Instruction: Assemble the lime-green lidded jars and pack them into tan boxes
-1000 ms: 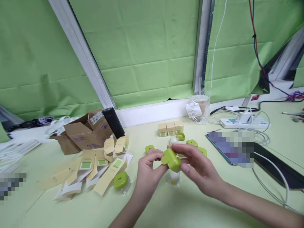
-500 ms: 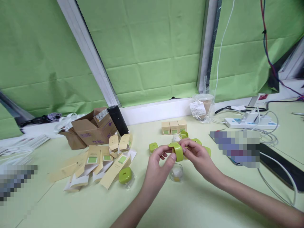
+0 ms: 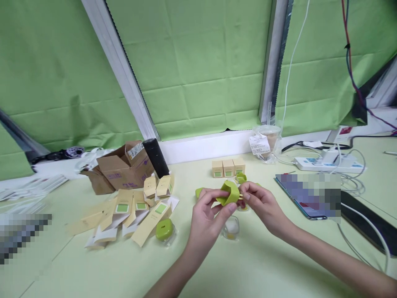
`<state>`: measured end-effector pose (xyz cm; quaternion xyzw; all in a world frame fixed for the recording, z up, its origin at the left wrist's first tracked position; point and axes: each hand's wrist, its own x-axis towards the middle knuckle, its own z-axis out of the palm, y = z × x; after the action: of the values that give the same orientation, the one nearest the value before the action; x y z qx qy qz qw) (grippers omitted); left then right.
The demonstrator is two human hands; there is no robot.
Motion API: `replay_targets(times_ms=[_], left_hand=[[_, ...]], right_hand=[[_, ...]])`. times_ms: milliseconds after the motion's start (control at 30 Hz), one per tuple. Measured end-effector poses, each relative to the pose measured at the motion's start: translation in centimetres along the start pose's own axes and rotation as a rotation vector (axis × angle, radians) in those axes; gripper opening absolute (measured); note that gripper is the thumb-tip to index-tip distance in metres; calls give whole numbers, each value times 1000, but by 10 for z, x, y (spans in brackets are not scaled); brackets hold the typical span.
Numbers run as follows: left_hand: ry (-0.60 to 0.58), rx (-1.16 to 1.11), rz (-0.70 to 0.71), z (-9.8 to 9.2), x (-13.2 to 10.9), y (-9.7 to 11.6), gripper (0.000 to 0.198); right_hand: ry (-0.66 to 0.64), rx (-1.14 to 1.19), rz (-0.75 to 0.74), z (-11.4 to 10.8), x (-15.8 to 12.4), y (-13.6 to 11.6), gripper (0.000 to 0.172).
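A hollow lime-green cover point(image 3: 228, 192) is held above the table in my left hand point(image 3: 206, 219), a finger reaching into its open side and the thumb beneath. My right hand point(image 3: 262, 203) pinches a thin yellowish cord or strap point(image 3: 240, 196) at the cover's right edge. Below them stands a small clear case point(image 3: 231, 227) with a white rounded piece inside. To the left sits another case with a green cover point(image 3: 164, 229) over its clear base. Just behind my hands are another green cover point(image 3: 241, 178) and other green pieces, partly hidden.
Opened cream cartons point(image 3: 124, 207) lie in a pile at the left, before a brown cardboard box point(image 3: 124, 165) and a black cylinder point(image 3: 156, 157). Three small cream boxes point(image 3: 228, 168) stand at the back. Phones point(image 3: 297, 196), cables and a power strip point(image 3: 328, 163) occupy the right.
The green cover has been turned so its hollow side shows. My right hand has shifted slightly right and down, and the yellowish cord now shows between it and the cover.
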<state>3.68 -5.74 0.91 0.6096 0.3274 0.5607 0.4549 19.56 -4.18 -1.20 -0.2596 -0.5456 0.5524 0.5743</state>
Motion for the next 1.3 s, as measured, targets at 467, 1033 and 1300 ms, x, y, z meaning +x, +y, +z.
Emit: replay_targets(times_ms=[467, 1033, 1300], left_hand=[[-123, 487, 93, -7, -5, 25, 56], [-162, 407, 174, -2, -19, 46, 45], [-75, 319, -109, -6, -9, 41, 43]], right_hand=[[-199, -19, 72, -4, -5, 2, 23], [-243, -376, -103, -7, -10, -1, 25], [-66, -278, -163, 4, -4, -19, 13]])
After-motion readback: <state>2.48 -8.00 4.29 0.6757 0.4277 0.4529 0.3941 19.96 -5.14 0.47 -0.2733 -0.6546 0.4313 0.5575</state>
